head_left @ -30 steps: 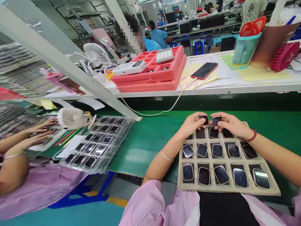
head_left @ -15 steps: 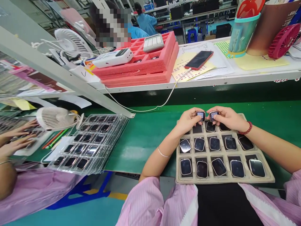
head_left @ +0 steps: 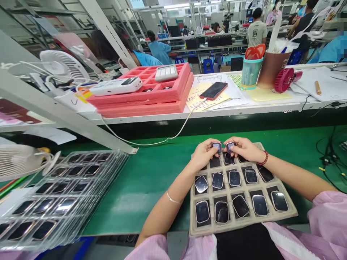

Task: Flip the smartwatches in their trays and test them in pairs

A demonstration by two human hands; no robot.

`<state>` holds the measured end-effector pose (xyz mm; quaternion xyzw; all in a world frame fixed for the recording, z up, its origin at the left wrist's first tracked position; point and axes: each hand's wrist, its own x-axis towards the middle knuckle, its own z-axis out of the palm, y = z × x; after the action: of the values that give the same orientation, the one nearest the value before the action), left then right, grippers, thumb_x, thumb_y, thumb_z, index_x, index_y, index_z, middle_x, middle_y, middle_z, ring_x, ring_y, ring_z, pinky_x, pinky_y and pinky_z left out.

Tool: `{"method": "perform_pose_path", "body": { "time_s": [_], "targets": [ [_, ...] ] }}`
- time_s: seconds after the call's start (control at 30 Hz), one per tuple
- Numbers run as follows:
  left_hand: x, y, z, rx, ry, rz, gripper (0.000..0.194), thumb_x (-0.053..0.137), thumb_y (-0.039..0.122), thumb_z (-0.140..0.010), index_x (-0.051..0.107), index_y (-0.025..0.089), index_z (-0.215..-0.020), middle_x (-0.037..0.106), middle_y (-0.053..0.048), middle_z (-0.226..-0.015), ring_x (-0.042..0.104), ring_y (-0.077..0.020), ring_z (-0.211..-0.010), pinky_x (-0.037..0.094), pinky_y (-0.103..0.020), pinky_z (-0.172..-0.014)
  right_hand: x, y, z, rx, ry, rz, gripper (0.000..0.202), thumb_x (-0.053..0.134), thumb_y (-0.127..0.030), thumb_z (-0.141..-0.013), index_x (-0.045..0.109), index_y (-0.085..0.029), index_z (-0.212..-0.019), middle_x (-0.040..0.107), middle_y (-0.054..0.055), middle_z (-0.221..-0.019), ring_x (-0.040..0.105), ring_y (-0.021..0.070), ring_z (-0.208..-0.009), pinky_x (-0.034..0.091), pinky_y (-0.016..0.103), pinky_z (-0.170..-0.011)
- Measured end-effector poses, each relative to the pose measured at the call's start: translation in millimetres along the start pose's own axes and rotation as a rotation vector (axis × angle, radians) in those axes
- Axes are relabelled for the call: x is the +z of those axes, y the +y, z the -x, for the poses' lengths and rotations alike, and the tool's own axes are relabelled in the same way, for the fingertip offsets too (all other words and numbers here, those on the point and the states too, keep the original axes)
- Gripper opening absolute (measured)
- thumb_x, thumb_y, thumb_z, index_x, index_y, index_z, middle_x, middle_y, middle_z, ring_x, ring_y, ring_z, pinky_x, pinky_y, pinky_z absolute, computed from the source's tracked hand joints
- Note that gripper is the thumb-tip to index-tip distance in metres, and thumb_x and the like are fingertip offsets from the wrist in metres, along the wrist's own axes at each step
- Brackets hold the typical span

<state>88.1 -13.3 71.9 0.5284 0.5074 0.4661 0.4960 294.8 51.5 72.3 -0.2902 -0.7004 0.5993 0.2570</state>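
The left hand [head_left: 202, 153] pinches one watch [head_left: 216, 146] between thumb and fingers; the right hand [head_left: 246, 148] pinches another watch [head_left: 230, 146] likewise. Both are held near the far edge of the tray [head_left: 230, 224].

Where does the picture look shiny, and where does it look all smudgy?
In the head view, pale glare sits on one little screen in the clear trays and on the green table; in the same head view, the white fan at the left edge looks soft and stretched, while the beige tray looks fairly sharp.
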Motion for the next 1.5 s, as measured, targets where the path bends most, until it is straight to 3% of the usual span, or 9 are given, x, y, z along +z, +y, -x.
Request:
{"method": "perform_pose_path", "body": {
  "time_s": [0.33,0.47,0.67,0.9,1.0,1.1,1.3,1.4,1.5],
  "targets": [
    [7.0,34,6,0.041,0.035,0.039,0.03,0.067,0.029,-0.078,0.064,0.014,-0.104,0.069,-0.003,-0.083,0.064,-0.0105,-0.06,0.043,-0.019,-0.05,-4,-20,1,0.028,0.0,-0.096,0.032,0.071,-0.033,-0.084,0.063,-0.017,-0.109,0.075,0.007,-0.093,0.07,0.0125,-0.063,0.056,0.021,-0.052],
    [15.6,23,6,0.045,0.091,0.094,0.027,0.066,0.026,-0.078,0.063,0.014,-0.102,0.067,-0.002,-0.08,0.063,-0.0095,-0.059,0.042,-0.018,-0.048,-3,-19,8,0.042,-0.014,-0.098,0.032,0.069,-0.033,-0.085,0.062,-0.016,-0.111,0.074,0.007,-0.093,0.07,0.0125,-0.063,0.057,0.022,-0.053],
    [19.8,2,4,0.047,0.057,0.076,0.023,0.064,0.021,-0.079,0.062,0.014,-0.101,0.07,-0.003,-0.082,0.062,-0.0092,-0.06,0.046,-0.018,-0.052,1,-2,12,-0.029,0.023,0.013,0.03,0.065,-0.031,-0.088,0.062,-0.017,-0.114,0.073,0.006,-0.092,0.069,0.013,-0.065,0.056,0.023,-0.054],
    [19.7,1,6,0.087,0.043,0.056,0.022,0.06,0.035,-0.089,0.062,0.014,-0.095,0.068,-0.005,-0.081,0.059,-0.0102,-0.057,0.051,-0.024,-0.056,-1,-1,11,-0.038,0.032,-0.007,0.034,0.058,-0.048,-0.093,0.064,-0.017,-0.106,0.072,0.007,-0.088,0.064,0.0129,-0.058,0.052,0.024,-0.049],
    [20.3,-3,6,0.112,0.04,0.068,0.022,0.063,0.025,-0.084,0.06,0.015,-0.104,0.068,-0.005,-0.089,0.063,-0.0117,-0.068,0.054,-0.025,-0.066,0,1,13,-0.071,0.043,0.055,0.032,0.065,-0.033,-0.087,0.06,-0.019,-0.115,0.072,0.006,-0.095,0.062,0.0129,-0.061,0.051,0.024,-0.049],
    [20.8,-5,7,0.15,0.085,0.03,0.033,0.068,0.014,-0.075,0.059,0.016,-0.106,0.067,-0.005,-0.098,0.065,-0.0142,-0.085,0.054,-0.026,-0.079,1,-1,15,-0.104,0.005,0.084,0.051,0.065,-0.019,-0.078,0.054,-0.021,-0.128,0.07,0.008,-0.11,0.066,0.0162,-0.077,0.053,0.025,-0.054],
    [20.3,-6,7,0.101,0.053,0.026,0.027,0.052,0.016,-0.085,0.06,0.015,-0.111,0.067,-0.006,-0.1,0.063,-0.0114,-0.075,0.053,-0.024,-0.07,0,-5,15,-0.029,0.041,0.103,0.029,0.058,-0.027,-0.085,0.063,-0.018,-0.112,0.073,0.007,-0.095,0.065,0.0163,-0.068,0.053,0.028,-0.054],
    [20.3,-7,6,0.1,0.058,0.032,0.045,0.047,0.005,-0.076,0.058,0.016,-0.118,0.067,-0.007,-0.108,0.065,-0.0132,-0.086,0.054,-0.025,-0.077,1,-5,14,-0.089,0.077,0.17,0.022,0.067,-0.026,-0.079,0.063,-0.02,-0.1,0.072,0.006,-0.089,0.066,0.0194,-0.077,0.055,0.031,-0.065],
    [20.0,-7,6,0.113,0.098,-0.016,0.043,0.056,0.005,-0.071,0.06,0.016,-0.113,0.068,-0.006,-0.106,0.065,-0.0157,-0.093,0.053,-0.026,-0.083,2,-6,15,-0.094,0.04,0.151,0.029,0.066,-0.024,-0.078,0.063,-0.021,-0.106,0.073,0.006,-0.098,0.068,0.0209,-0.084,0.056,0.032,-0.069]
  ]
}}
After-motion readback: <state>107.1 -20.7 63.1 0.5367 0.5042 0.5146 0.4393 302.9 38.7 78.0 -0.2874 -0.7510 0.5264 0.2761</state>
